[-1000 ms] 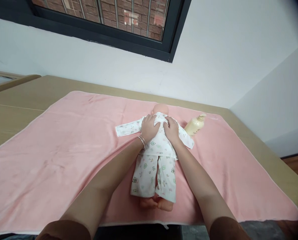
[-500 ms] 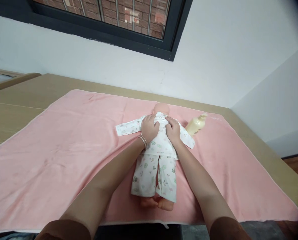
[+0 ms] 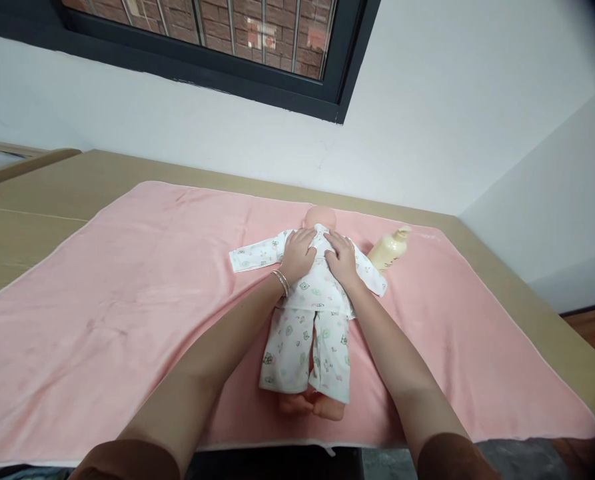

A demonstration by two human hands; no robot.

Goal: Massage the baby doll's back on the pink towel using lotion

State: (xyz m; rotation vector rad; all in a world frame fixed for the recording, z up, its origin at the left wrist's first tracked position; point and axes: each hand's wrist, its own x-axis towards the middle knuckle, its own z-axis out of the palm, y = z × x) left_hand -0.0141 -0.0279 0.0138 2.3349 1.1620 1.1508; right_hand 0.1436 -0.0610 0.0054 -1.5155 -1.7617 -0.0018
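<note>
A baby doll (image 3: 317, 287) in a white printed top and trousers lies on a pink blanket (image 3: 167, 313), its head away from me and its bare feet towards me. Flat on the left side of the doll's upper body rests my left hand (image 3: 298, 255), fingers stretched out, a bracelet on the wrist. My right hand (image 3: 342, 259) lies open on the right side, its fingers near the collar. The doll's sleeves spread out to both sides. What lies beneath my palms is hidden.
Beside the doll's right-hand sleeve, a pale yellow pump bottle (image 3: 388, 249) lies tilted on the blanket. Under the blanket is a wooden table (image 3: 122, 163), its far edge along a white wall with a dark-framed window (image 3: 330, 100).
My right hand has shifted slightly inward and up across the doll's chest area. My left hand has barely moved; the doll and bottle stay in place.
</note>
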